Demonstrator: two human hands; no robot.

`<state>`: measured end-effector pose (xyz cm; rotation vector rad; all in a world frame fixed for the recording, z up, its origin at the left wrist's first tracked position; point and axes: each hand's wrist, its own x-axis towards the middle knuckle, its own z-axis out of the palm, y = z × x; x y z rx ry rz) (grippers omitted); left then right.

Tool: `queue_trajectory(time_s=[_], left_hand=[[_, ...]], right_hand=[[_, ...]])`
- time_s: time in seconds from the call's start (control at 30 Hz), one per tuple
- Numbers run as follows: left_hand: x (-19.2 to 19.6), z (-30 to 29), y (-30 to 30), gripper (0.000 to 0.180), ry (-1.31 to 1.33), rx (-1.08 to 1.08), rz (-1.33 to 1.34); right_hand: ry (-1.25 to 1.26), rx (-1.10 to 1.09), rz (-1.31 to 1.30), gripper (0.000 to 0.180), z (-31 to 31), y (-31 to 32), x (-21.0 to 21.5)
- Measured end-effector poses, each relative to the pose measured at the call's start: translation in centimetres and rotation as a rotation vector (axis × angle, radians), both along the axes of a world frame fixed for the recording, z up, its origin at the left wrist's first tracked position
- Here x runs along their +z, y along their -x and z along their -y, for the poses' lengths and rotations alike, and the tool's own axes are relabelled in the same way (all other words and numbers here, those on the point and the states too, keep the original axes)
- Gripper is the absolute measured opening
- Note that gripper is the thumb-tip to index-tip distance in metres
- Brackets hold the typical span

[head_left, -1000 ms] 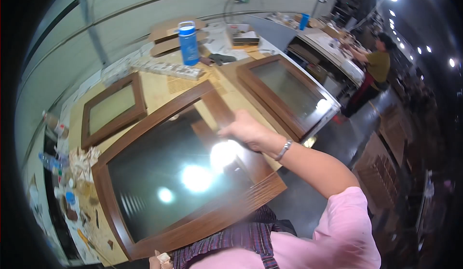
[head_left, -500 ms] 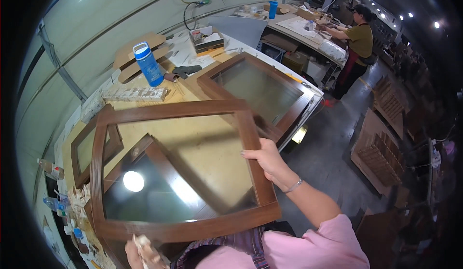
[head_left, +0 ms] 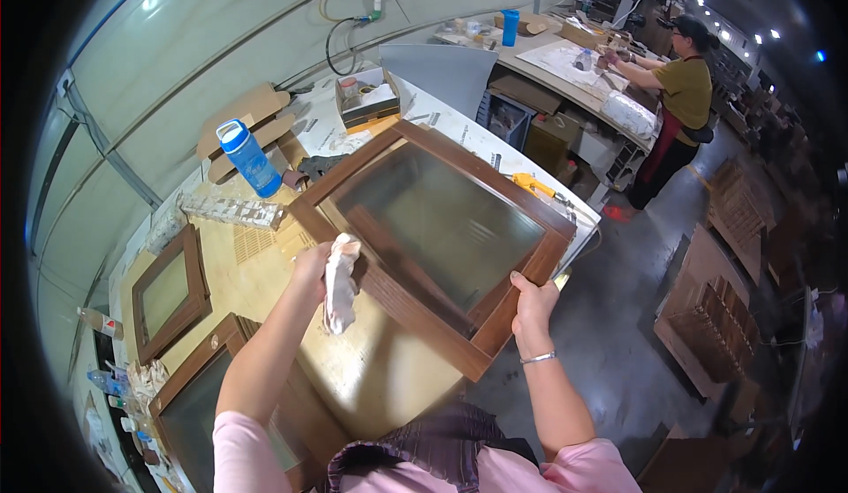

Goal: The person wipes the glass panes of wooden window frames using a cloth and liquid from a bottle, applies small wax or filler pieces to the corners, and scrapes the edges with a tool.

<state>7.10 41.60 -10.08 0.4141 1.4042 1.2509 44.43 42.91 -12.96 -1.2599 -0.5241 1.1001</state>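
A brown wooden frame with a glass pane (head_left: 442,228) lies tilted across the table's right side. My right hand (head_left: 534,307) grips its near right edge, thumb on top of the wood. Closed around a crumpled white rag (head_left: 341,283) is my left hand (head_left: 311,270), at the frame's left rail; whether the rag touches the wood I cannot tell. What lies under the frame is hidden. A smaller glazed frame (head_left: 196,297) rests at the table's left, and more glazed frames (head_left: 228,332) lie nearer me, partly behind my left forearm.
A blue bottle (head_left: 252,162), dark gloves (head_left: 320,166), a wrapped block (head_left: 234,211) and an open box (head_left: 367,100) stand toward the back. An orange air gun (head_left: 534,184) lies by the right edge. Bottles line the left edge. A co-worker (head_left: 685,95) stands at another table.
The frame in my right hand has moved from close before me to the table's far right. My left hand has come up from the lower edge with the rag to its left rail.
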Motion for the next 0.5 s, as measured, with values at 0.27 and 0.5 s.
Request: queue_trajectory(time_s=[0.27,0.5], left_hand=[[-1.5,-9.1,-4.2,0.024,0.161,0.055,-0.290],[-3.1,-9.2,-1.8,0.030,0.218,-0.163,-0.803]], right_hand=[[0.077,-0.095,0.090,0.042,-5.3,-0.8,-1.5],[0.054,-0.028,0.276,0.042,-4.5,-1.0,-2.8]])
